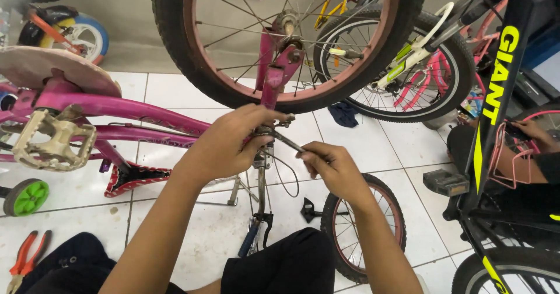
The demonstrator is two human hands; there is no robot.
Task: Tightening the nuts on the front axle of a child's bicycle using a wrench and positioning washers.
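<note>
At the centre of the scene, over a white tiled floor (175,90), a pink children's bicycle (116,104) lies upside down, its pink-rimmed black-tyred wheel (186,49) up at the far side and its pink fork leg (273,78) coming down toward the hands.

Left hand (230,142): wrapped around the fitting at the lower end of the fork leg, fingers curled closed over the metal part and the thin grey brake cable (286,180) that loops below it.

Right hand (332,168): closed on the handle of a slim silver metal tool (289,142), whose tip meets the fitting just beside the left fingers. Whether the tip sits squarely on a nut cannot be told; the left hand covers it.

Risks, as judged:
- Tool slipping off the fitting, because grip on it is hidden and the angle is shallow; the tip would run into the left fingers, which touch the same spot.
- Cable pinching or kinking under the left palm if the fitting turns.
- The wheel above hangs free; a spin would bring spokes near the knuckles.
- Bicycle rests on saddle and bars only; hard leverage could tip it.

Near left on the floor, orange-handled pliers (26,256); near right, a small loose black-tyred wheel (364,224). To the right, another person's hand (534,132) works on a black and yellow bicycle frame (496,95).
</note>
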